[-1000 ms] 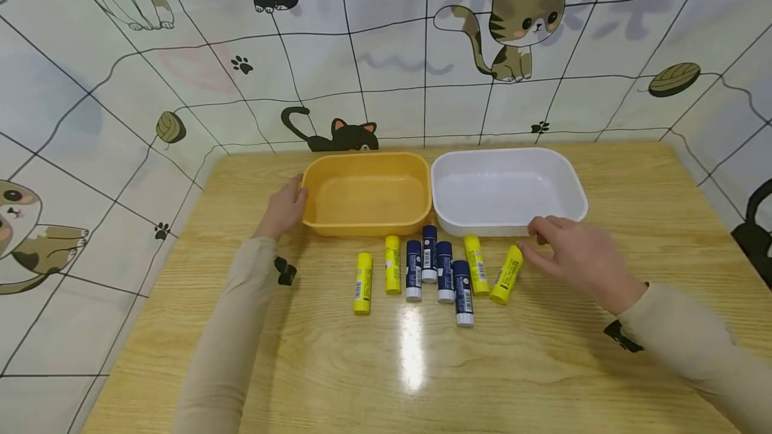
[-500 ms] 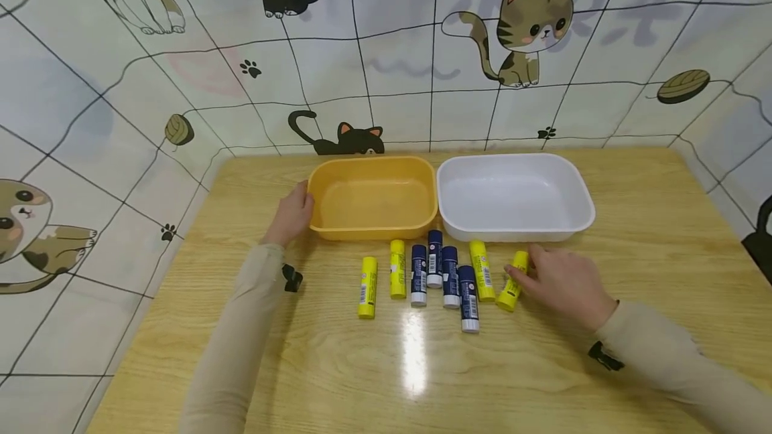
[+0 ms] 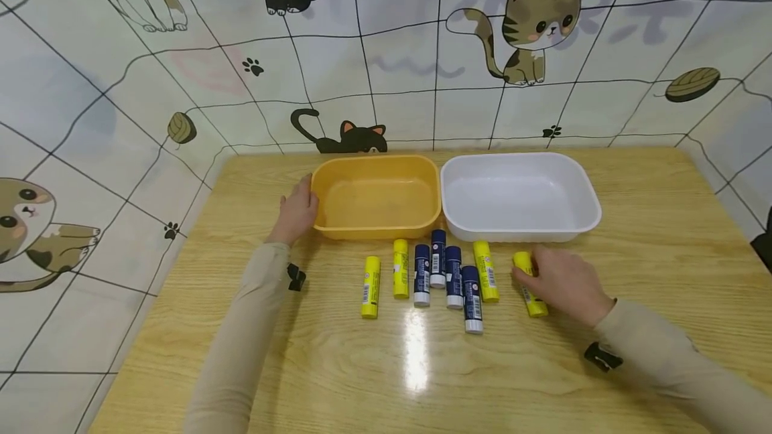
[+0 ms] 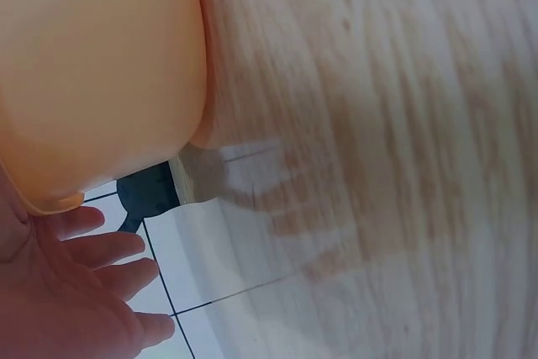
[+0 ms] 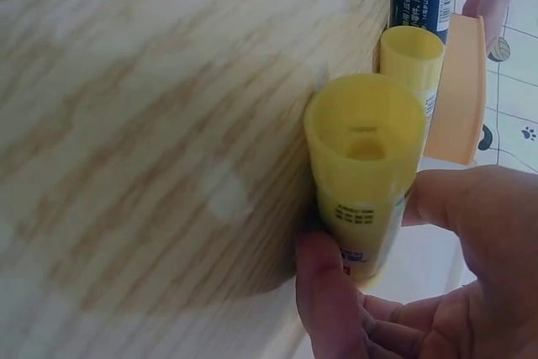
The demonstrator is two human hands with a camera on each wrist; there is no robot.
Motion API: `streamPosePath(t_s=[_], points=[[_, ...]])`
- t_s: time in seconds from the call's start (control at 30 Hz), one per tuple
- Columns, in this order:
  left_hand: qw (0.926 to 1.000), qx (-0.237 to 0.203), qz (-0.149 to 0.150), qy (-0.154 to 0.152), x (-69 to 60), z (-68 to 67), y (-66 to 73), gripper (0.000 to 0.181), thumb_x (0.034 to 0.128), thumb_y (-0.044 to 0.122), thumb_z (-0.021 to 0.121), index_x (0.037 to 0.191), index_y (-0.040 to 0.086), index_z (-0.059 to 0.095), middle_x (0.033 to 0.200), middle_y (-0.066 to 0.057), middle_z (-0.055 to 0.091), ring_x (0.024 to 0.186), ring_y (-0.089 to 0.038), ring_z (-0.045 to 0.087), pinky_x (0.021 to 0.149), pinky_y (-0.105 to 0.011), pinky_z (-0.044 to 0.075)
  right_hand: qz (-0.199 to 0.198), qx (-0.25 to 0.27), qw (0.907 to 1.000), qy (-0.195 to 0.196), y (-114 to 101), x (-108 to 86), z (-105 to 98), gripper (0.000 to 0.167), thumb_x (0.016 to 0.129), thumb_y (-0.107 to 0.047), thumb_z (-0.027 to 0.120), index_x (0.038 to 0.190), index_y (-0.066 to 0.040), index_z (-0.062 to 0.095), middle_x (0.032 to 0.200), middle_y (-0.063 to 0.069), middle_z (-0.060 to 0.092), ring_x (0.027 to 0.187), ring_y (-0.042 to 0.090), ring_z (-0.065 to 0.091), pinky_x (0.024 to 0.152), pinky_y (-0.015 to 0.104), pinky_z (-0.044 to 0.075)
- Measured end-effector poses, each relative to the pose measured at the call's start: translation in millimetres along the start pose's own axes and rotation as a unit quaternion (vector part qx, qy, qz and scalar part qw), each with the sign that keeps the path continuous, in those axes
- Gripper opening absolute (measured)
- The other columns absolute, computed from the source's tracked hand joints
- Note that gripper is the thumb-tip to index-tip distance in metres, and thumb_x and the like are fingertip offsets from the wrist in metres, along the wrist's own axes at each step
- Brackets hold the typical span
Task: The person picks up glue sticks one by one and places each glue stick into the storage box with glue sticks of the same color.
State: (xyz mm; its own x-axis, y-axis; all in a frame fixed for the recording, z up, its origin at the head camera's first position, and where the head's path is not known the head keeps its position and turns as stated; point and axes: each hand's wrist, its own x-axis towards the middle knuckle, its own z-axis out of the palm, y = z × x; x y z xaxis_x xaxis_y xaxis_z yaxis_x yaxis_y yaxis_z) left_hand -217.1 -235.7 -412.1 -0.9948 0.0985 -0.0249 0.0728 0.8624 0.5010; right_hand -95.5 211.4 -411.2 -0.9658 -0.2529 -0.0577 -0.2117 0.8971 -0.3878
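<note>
On the wooden table (image 3: 301,380), a white tray (image 3: 521,232) and an orange-yellow tray (image 3: 376,229) stand side by side. The left hand (image 3: 295,213) touches the latter's left end, its grip loose. The right hand's (image 3: 567,285) grip pinches a yellow glue stick (image 3: 535,301) before the white tray; four blue glue sticks (image 3: 454,278) and three other yellow ones (image 3: 486,272) lie leftward.

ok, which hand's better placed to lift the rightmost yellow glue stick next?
Right, I'd say: the right hand has that yellow glue stick in its grip, just in front of the white tray. The left hand is off at the orange tray's left end.
</note>
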Motion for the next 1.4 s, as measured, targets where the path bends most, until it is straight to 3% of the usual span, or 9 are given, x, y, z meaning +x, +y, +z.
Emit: streamPosePath(t_s=[0.37, 0.87, 1.17, 1.4], points=[[0.9999, -0.010, -0.010, 0.002, 0.9, 0.6, 1.7, 0.051, 0.1028, 0.012, 0.026, 0.149, -0.008, 0.019, 0.148, -0.030, 0.032, 0.139, -0.042, 0.025, 0.108, -0.066, 0.009, -0.015, -0.005, 0.9997, -0.020, -6, 1.1, -6, 0.028, 0.089, -0.028, 0.065, 0.077, -0.009, 0.049, 0.059, 0.000, 0.042, 0.046, 0.012, 0.041, 0.040, 0.027, 0.034], [0.9990, -0.042, -0.013, 0.001, -0.2, 0.2, 3.6, 0.050, 0.1029, 0.011, 0.026, 0.149, -0.008, 0.019, 0.147, -0.029, 0.034, 0.136, -0.041, 0.032, 0.111, -0.060, 0.009, -0.068, -0.029, 0.9973, 0.005, -24, 11.0, -51, 0.030, 0.088, -0.025, 0.066, 0.078, -0.004, 0.048, 0.053, -0.001, 0.043, 0.040, 0.011, 0.040, 0.038, 0.027, 0.033], [0.9994, -0.030, -0.017, 0.001, 0.4, -0.9, 2.8, 0.050, 0.1030, 0.013, 0.025, 0.149, -0.006, 0.020, 0.146, -0.029, 0.036, 0.132, -0.042, 0.038, 0.111, -0.056, 0.019, -0.057, -0.038, 0.9977, -0.005, -27, 26.1, -75, 0.031, 0.090, -0.029, 0.062, 0.080, -0.001, 0.051, 0.051, -0.001, 0.043, 0.040, 0.012, 0.041, 0.040, 0.028, 0.031], [0.9992, -0.021, -0.027, -0.019, 1.9, 0.3, 2.3, 0.052, 0.1032, 0.014, 0.023, 0.150, -0.007, 0.015, 0.150, -0.029, 0.027, 0.137, -0.043, 0.028, 0.109, -0.064, 0.010, -0.024, -0.030, 0.9983, -0.044, -14, 46.9, -88, 0.036, 0.091, -0.031, 0.061, 0.084, 0.004, 0.055, 0.052, 0.000, 0.047, 0.045, 0.015, 0.043, 0.044, 0.029, 0.032]])
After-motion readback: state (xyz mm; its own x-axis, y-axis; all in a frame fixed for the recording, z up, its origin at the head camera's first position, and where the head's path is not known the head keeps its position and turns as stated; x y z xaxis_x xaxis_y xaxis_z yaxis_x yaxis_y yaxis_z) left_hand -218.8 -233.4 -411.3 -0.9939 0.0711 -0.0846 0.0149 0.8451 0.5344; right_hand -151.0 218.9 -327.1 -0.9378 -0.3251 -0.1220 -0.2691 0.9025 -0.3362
